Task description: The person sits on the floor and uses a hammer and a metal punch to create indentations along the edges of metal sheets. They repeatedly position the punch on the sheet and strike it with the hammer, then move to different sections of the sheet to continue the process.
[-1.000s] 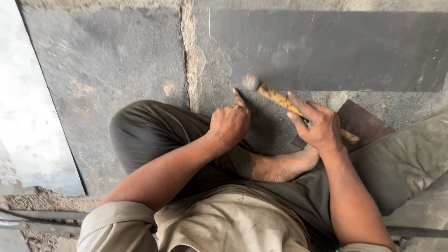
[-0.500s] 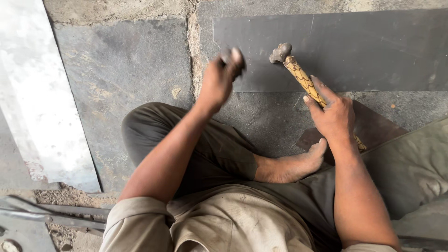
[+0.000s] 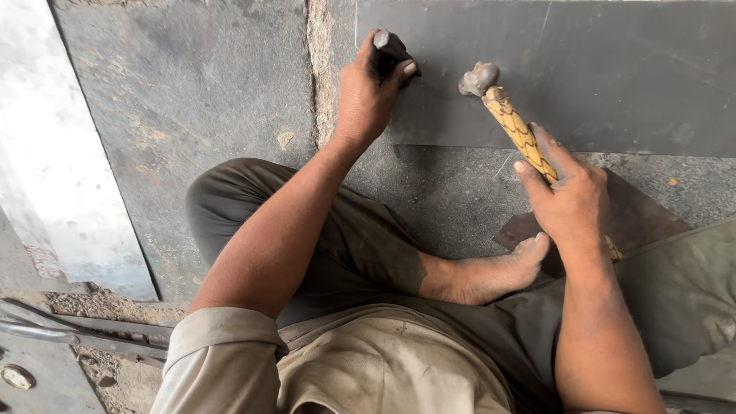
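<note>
The hammer (image 3: 512,123) has a yellow handle wrapped in a dark criss-cross pattern and a dull grey-brown head. The punch (image 3: 392,47) is dark grey, the metal sheet (image 3: 613,69) smooth slate grey. The trousers (image 3: 368,253) are olive-brown, the shirt (image 3: 360,368) beige.

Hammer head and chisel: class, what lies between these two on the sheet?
In the head view, only a bare strip of the dark grey metal sheet separates the chisel in the left hand from the hammer head.
</note>
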